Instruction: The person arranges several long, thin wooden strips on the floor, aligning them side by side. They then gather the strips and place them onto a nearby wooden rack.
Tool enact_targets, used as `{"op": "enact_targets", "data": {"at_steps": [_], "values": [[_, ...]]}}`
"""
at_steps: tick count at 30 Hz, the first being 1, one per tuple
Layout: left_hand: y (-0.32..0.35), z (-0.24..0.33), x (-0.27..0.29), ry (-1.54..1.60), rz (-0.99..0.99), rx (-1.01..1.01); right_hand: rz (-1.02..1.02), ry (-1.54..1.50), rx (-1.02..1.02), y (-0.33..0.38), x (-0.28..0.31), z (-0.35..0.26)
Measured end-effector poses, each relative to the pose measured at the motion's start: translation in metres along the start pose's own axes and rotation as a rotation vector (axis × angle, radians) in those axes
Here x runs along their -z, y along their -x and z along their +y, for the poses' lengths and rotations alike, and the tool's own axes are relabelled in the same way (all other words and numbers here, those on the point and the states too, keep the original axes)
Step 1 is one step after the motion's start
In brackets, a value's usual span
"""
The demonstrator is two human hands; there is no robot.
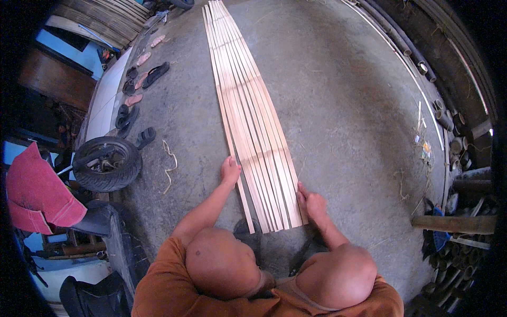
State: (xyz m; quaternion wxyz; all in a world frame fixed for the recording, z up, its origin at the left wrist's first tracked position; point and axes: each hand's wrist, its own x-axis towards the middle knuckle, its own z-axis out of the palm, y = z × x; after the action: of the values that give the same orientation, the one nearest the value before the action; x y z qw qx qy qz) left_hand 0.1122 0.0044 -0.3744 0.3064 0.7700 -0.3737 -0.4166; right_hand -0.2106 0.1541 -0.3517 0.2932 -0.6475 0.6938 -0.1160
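Observation:
Long pale split bamboo strips lie side by side on the concrete floor, running away from me. Their near ends are uneven and have narrow gaps between them. Darker node bands cross them. At the left edge, my left hand is closed round the outermost strip, which stands a little apart from the others. My right hand is at the right edge, nearer to me, its fingers bent against the outermost strip there. Its fingertips are partly hidden. Both my knees are bent below the near ends.
Left stand a motorcycle wheel, a pink cloth and several sandals along a tiled step. Bamboo poles and cut tubes line the right side. Loose fibre scraps lie on the floor.

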Motion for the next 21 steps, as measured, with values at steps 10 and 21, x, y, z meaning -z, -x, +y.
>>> {"op": "enact_targets", "data": {"at_steps": [10, 21], "values": [[0.008, 0.012, -0.012, 0.038, 0.005, -0.057, 0.057, 0.007, 0.055, 0.008, -0.010, 0.012], [0.024, 0.030, -0.029, 0.226, -0.159, -0.180, -0.028, -0.147, 0.087, 0.006, 0.015, -0.021]]}}
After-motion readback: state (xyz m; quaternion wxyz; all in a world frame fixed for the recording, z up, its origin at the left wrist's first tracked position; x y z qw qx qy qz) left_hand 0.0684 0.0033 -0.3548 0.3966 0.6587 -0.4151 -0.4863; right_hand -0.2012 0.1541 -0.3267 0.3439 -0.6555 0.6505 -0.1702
